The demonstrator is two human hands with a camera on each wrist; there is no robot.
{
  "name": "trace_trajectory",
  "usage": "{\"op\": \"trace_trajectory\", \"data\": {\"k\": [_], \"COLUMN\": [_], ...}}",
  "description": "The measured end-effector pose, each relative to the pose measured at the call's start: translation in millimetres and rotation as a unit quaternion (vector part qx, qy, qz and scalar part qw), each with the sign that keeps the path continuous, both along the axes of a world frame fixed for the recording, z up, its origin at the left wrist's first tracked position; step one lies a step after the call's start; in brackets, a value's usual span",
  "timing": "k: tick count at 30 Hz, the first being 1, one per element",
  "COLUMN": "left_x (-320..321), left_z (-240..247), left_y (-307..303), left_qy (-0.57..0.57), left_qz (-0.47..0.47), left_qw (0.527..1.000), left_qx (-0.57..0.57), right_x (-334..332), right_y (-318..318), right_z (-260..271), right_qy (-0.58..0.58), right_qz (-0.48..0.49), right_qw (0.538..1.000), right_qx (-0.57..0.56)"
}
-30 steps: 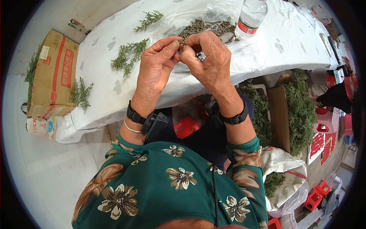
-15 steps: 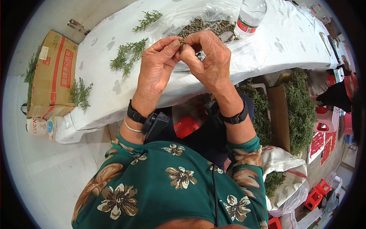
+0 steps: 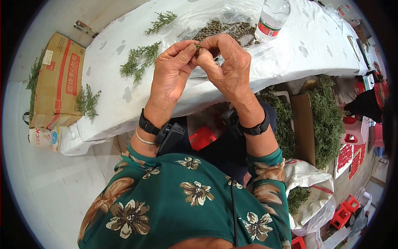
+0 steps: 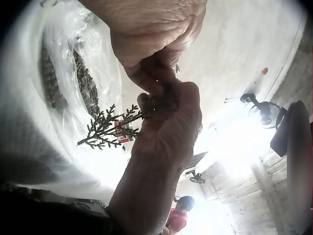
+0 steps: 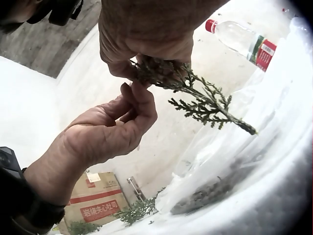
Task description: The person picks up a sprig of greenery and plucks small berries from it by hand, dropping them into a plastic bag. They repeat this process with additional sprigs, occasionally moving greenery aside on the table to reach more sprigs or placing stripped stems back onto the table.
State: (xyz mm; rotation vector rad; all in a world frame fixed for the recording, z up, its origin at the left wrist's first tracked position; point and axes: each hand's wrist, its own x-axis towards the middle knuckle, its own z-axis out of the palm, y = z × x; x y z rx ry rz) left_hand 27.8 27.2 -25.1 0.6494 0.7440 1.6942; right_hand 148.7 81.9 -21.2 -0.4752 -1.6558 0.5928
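Both hands meet above the near edge of a white-covered table [image 3: 282, 60]. My right hand [image 3: 230, 60] grips an evergreen sprig [image 5: 215, 106] with curled fingers; its bare cut stem sticks out past the hand in the right wrist view. Thumb and forefinger of my left hand [image 3: 171, 72] pinch at the sprig's leafy end, fingertips right against the right hand's. What lies between the fingertips is small and mostly hidden. Just beyond the hands, small round brown pellets [image 3: 215, 27] lie on a clear plastic bag [image 3: 176, 33].
A water bottle [image 3: 273, 20] stands right of the pellets. Loose sprigs [image 3: 139, 62] lie left of the hands, near a cardboard box [image 3: 58, 79]. At the right, below the table, are heaped evergreen branches [image 3: 325, 120], a white sack [image 3: 309, 178] and red stools [image 3: 340, 216].
Both hands stay at the same spot with the sprig; only slight finger shifts show at the fingertips.
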Motion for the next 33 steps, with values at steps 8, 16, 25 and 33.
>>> {"op": "trace_trajectory", "data": {"k": [8, 16, 25, 33], "left_x": [-0.2, -0.9, -1.7, -2.1], "left_z": [-0.6, 1.3, 5.6, 5.2], "left_y": [0.3, 1.4, -1.1, -2.7], "left_qy": [0.003, 0.017, 0.041, 0.039], "left_qz": [0.002, 0.013, 0.016, 0.009], "left_qw": [1.0, 1.0, 0.999, 0.999], "left_qx": [0.002, 0.007, 0.017, 0.029], "right_x": [-0.7, 0.8, 3.0, 3.5], "right_y": [-1.1, -0.2, -0.1, -4.0], "right_z": [0.0, 0.6, 3.6, 2.2], "right_qy": [0.008, 0.012, -0.001, -0.003], "right_qz": [-0.003, 0.008, 0.045, 0.058], "right_qw": [1.0, 1.0, 0.997, 0.994], "right_qx": [-0.006, -0.02, -0.064, -0.097]}}
